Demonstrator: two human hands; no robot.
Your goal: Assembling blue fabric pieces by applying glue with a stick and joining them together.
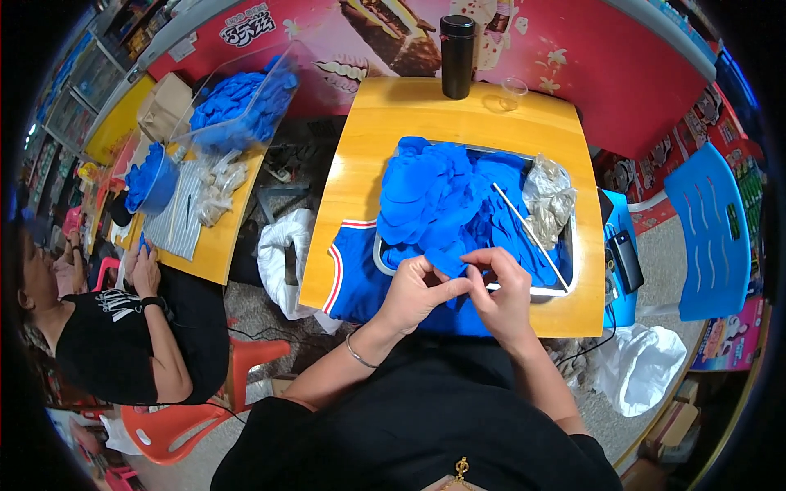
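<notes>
Between my two hands is a thin blue round-edged piece (446,263), like cloth or felt. My left hand (416,296) pinches it from the left, the thumb pointing toward the other hand. My right hand (501,288) pinches its right side with thumb and forefinger. Both hands are over the near edge of a white-rimmed tray (379,255). A heap of similar blue pieces (427,186) fills the tray. A thin white stick (524,225) lies slanted across them, beside a crumpled clear plastic bag (548,196) with contents I cannot make out.
The tray stands on a yellow wooden table (344,180), over a blue jersey-like cloth (356,270). Farther back stand a black flask (457,57) and a clear cup (513,92). A co-worker (115,335) sits at the left table. A blue chair (711,233) is at right.
</notes>
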